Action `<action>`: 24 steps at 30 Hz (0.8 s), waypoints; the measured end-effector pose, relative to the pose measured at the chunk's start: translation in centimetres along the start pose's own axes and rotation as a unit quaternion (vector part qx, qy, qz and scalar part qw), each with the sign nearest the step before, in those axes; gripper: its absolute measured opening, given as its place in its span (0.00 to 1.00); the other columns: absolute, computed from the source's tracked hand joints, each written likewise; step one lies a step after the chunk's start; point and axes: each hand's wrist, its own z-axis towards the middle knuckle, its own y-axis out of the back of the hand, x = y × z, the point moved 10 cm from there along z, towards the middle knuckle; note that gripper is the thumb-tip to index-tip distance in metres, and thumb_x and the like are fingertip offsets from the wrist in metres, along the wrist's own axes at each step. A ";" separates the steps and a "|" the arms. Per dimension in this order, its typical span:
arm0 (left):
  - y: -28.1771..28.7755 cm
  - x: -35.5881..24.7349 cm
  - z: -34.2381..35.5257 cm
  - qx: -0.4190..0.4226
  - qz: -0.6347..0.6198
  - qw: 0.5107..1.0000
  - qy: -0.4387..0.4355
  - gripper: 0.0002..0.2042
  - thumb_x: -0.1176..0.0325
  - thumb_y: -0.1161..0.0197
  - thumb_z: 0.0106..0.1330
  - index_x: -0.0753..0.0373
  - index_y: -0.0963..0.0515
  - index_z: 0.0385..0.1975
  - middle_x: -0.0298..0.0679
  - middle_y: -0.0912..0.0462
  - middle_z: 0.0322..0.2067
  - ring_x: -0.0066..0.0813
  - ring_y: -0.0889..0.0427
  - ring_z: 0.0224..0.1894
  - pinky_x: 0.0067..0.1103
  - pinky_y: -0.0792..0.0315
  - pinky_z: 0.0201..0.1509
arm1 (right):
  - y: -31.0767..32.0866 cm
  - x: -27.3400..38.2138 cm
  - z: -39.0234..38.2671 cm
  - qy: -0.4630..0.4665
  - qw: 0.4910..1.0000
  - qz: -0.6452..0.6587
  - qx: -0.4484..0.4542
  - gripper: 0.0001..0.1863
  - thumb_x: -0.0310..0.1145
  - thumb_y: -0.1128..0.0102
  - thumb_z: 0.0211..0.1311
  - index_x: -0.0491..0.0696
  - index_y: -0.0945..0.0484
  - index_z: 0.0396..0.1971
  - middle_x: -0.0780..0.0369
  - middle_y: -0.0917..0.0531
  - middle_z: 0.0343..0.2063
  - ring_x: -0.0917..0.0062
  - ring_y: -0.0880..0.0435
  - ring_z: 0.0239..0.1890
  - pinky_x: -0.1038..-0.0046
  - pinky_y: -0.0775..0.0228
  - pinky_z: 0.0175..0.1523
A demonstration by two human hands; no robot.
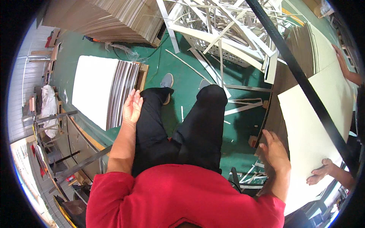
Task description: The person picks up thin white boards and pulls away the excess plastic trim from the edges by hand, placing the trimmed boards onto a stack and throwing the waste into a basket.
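A worker in a red shirt [209, 193] and dark trousers [156, 129] stands out against a green floor [178, 117] on which paper strips lie scattered, with a pile of sheets at either side. The left hand [132, 108] is palm up, its grip loosely spread and its fingers pointing away from the body, at the layered edge of a stack of white sheets [93, 89]; whether skin meets stack cannot be told. That stack lies left of the worker's leg, its layered side turned toward the worker and its edge running away from the body, the near end angled left. The right hand [275, 151], grip spread, fingers aimed forward and a little left, hovers or rests beside a brown stack [276, 117]; contact cannot be made out. Above that stack lies a large cream sheet [315, 114], its long axis running fore and aft along the worker's right, one corner pointing left toward the worker. At its far side, another person's hands appear, one [348, 72] at the sheet's forward edge, the other [322, 173] spread over its nearer part. Ahead, a white crate [228, 52] overflows with pale strips [224, 24].
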 end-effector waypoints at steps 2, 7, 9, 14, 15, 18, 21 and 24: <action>-0.7 0.3 0.1 0.012 0.002 1.000 0.003 0.16 0.67 0.49 0.62 0.66 0.35 0.49 0.44 0.26 0.43 0.28 0.25 0.44 0.28 0.29 0.49 | 0.1 0.0 -0.2 -0.002 1.000 0.003 -0.001 0.23 0.26 0.47 0.51 0.45 0.36 0.50 0.51 0.32 0.48 0.56 0.31 0.48 0.66 0.37 0.52; -0.2 0.4 0.3 0.027 0.009 1.000 0.006 0.16 0.66 0.51 0.63 0.66 0.34 0.48 0.44 0.27 0.46 0.28 0.26 0.46 0.27 0.30 0.50 | 0.1 0.1 -0.3 -0.018 1.000 0.003 0.015 0.23 0.27 0.47 0.52 0.46 0.37 0.51 0.51 0.32 0.48 0.56 0.31 0.49 0.65 0.37 0.52; 0.3 0.2 0.5 0.012 0.020 1.000 0.000 0.15 0.67 0.51 0.63 0.65 0.34 0.49 0.43 0.28 0.47 0.28 0.26 0.46 0.28 0.31 0.51 | 0.1 -0.1 -0.4 -0.023 1.000 -0.002 0.018 0.23 0.28 0.47 0.52 0.46 0.37 0.51 0.52 0.32 0.48 0.57 0.31 0.49 0.65 0.37 0.52; 0.1 0.5 0.5 0.019 0.010 1.000 0.006 0.16 0.68 0.52 0.64 0.66 0.37 0.50 0.45 0.28 0.46 0.29 0.26 0.47 0.28 0.31 0.51 | -0.2 -0.4 -0.5 -0.003 1.000 -0.023 0.013 0.25 0.28 0.47 0.53 0.48 0.39 0.53 0.52 0.32 0.49 0.58 0.32 0.50 0.65 0.37 0.53; 0.1 0.4 0.6 0.018 0.013 1.000 0.003 0.16 0.68 0.52 0.64 0.66 0.37 0.50 0.45 0.28 0.46 0.29 0.26 0.47 0.28 0.31 0.51 | -0.2 -0.4 -0.5 -0.003 1.000 -0.019 0.012 0.25 0.28 0.47 0.53 0.48 0.39 0.53 0.52 0.32 0.49 0.58 0.32 0.50 0.65 0.37 0.53; 0.0 0.4 0.4 0.022 0.013 1.000 0.001 0.16 0.68 0.52 0.64 0.66 0.38 0.50 0.45 0.28 0.46 0.30 0.26 0.47 0.28 0.31 0.51 | 0.9 0.4 -0.7 0.014 0.999 0.002 -0.029 0.29 0.27 0.45 0.51 0.49 0.42 0.55 0.53 0.32 0.50 0.59 0.31 0.50 0.67 0.37 0.53; 0.1 0.3 0.4 0.019 0.013 1.000 -0.002 0.16 0.68 0.52 0.64 0.66 0.37 0.50 0.46 0.28 0.46 0.30 0.26 0.47 0.29 0.32 0.52 | 2.2 1.1 -0.7 0.068 0.987 0.115 -0.093 0.32 0.27 0.44 0.50 0.51 0.45 0.57 0.53 0.31 0.49 0.61 0.30 0.50 0.68 0.36 0.53; 0.4 0.2 0.5 0.016 0.013 1.000 -0.004 0.16 0.69 0.51 0.63 0.66 0.36 0.49 0.46 0.28 0.46 0.31 0.26 0.47 0.29 0.32 0.52 | 2.1 1.0 -0.8 0.038 0.985 0.143 -0.092 0.34 0.26 0.43 0.50 0.51 0.46 0.58 0.53 0.30 0.49 0.62 0.30 0.50 0.68 0.36 0.53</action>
